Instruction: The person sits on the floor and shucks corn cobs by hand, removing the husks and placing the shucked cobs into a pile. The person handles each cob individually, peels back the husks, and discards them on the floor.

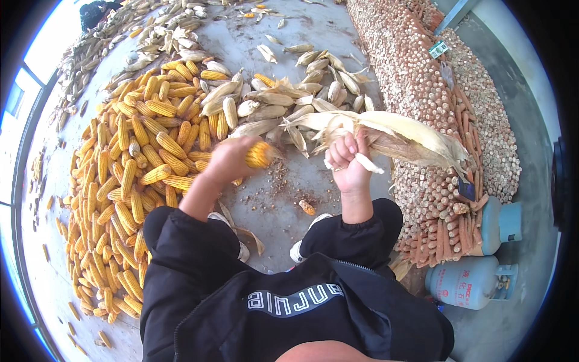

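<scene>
My left hand (230, 158) is closed around a husked yellow corn cob (258, 154), blurred at its edges, beside a large pile of husked corn cobs (129, 176). To the right, my right hand (347, 158) grips pale, dry corn husks (402, 131) that fan out to the right, with a white stub at the lower edge of the fist. Beyond both hands lie several unhusked corn ears (271, 99). A small, partly bare cob piece (307, 207) rests on the floor between my shoes.
Stacked bare corncobs (420, 117) form a long bank at right. Two gas cylinders (463, 281) (493, 226) are near its close end. Loose husks (176, 40) cover the far left floor, and a dark-clad person or heap (97, 16) is at the top left. Kernels and debris (276, 185) litter the concrete.
</scene>
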